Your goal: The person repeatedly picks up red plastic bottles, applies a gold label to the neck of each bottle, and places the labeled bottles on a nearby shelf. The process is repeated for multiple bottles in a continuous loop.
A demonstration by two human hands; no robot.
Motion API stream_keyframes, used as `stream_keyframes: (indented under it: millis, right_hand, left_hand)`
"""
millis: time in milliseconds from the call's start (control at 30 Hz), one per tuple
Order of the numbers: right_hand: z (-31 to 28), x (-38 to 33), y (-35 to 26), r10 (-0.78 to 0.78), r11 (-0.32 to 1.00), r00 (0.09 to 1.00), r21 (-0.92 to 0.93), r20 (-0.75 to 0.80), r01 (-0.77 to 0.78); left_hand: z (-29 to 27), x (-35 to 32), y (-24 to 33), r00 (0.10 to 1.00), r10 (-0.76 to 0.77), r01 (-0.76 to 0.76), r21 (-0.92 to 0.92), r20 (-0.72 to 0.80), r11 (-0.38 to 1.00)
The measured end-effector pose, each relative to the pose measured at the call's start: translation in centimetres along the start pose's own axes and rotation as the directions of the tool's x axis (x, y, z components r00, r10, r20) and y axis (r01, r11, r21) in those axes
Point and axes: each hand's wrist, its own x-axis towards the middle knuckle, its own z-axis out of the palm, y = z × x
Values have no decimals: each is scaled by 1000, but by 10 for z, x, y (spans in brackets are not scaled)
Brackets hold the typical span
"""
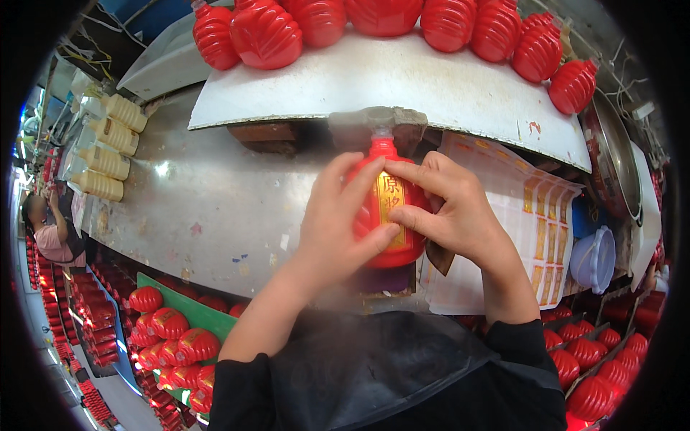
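Observation:
A red ribbed bottle with a clear neck lies in front of me, its neck pointing away. On its face is a long gold label with a red border. My left hand wraps the bottle's left side, with fingertips near the label's top and the thumb on its lower part. From the right, my right hand presses index finger and thumb onto the label; its other fingers are curled. Below that hand a dark brown pointed piece sticks out; whether the hand holds it I cannot tell.
Sheets of gold labels lie to the right, near a pale blue bucket. Red bottles line the white shelf beyond. Cream-filled bottles stand at left. More red bottles fill a green-sided crate. A person sits far left.

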Motion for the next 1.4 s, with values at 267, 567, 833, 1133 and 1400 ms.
stream_keyframes:
  millis: [267, 567, 833, 1133, 1400]
  right_hand:
    - [-24, 27, -2, 495, 762, 869, 476, 11, -440]
    - [-19, 33, -23, -320, 932, 944, -206, -86, 297]
    - [3, -39, -16, -738, 601, 670, -376, 78, 705]
    - [-8, -30, -19, -608, 754, 780, -419, -151, 506]
    - [26, -70, -24, -595, 787, 803, -232, -38, 572]
  left_hand:
    - [-2, -1, 3, 996, -81, 84, -71, 38, 994]
    - [2, 2, -2, 1000, -11, 11, -50, -19, 999]
    - [1, -4, -6, 992, -117, 97, -310, -45, 946]
    - [4, -8, -9, 989, -148, 131, -348, -25, 928]
    - [13, -12, -6, 976, -157, 117, -243, -153, 963]
